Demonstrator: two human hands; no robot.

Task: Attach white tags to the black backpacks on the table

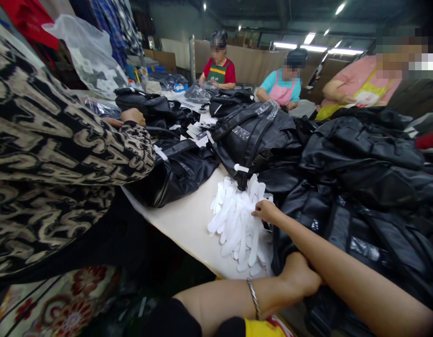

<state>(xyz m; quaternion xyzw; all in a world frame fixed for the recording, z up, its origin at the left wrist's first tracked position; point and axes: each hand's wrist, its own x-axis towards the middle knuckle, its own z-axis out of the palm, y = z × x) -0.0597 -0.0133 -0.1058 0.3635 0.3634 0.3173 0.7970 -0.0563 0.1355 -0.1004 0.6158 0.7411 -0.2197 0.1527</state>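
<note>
Counter layout: tie strips at centre, bags heaped to the right and behind.

A heap of plastic strips (237,224) lies on the counter (188,224) at the frame's centre. The right hand (265,210) touches the heap's right edge; the left hand (300,276) rests below it, at the lower centre, against the bags (360,187) piled across the right half. A co-worker's sleeve (62,145) fills the left side. Three more people sit behind the counter, along the upper frame.
</note>
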